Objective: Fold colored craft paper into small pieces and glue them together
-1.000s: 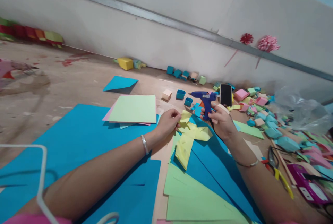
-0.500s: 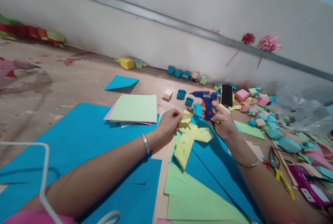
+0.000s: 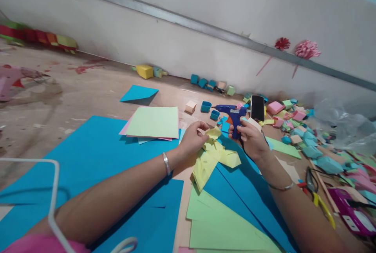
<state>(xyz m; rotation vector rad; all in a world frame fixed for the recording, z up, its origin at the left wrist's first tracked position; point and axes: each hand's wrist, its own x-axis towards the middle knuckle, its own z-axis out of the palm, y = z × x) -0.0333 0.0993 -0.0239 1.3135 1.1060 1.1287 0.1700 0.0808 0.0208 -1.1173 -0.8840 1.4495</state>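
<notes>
Left hand (image 3: pixel 194 139) pinches top of folded yellow paper (image 3: pixel 213 155), lying over blue sheet (image 3: pixel 235 182) and green sheets (image 3: pixel 223 223). Right hand (image 3: pixel 252 138) grips glue gun (image 3: pixel 235 116), nozzle left, near small blue box (image 3: pixel 206 107).

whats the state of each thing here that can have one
blue glue gun, gripped in right hand, hot or cold unclear
yellow paper, folded, one end at left hand
phone, screen dark
small blue boxes, open-topped
small blue sheet, bent
paper stack, lying flat
clear plastic, crumpled
</notes>
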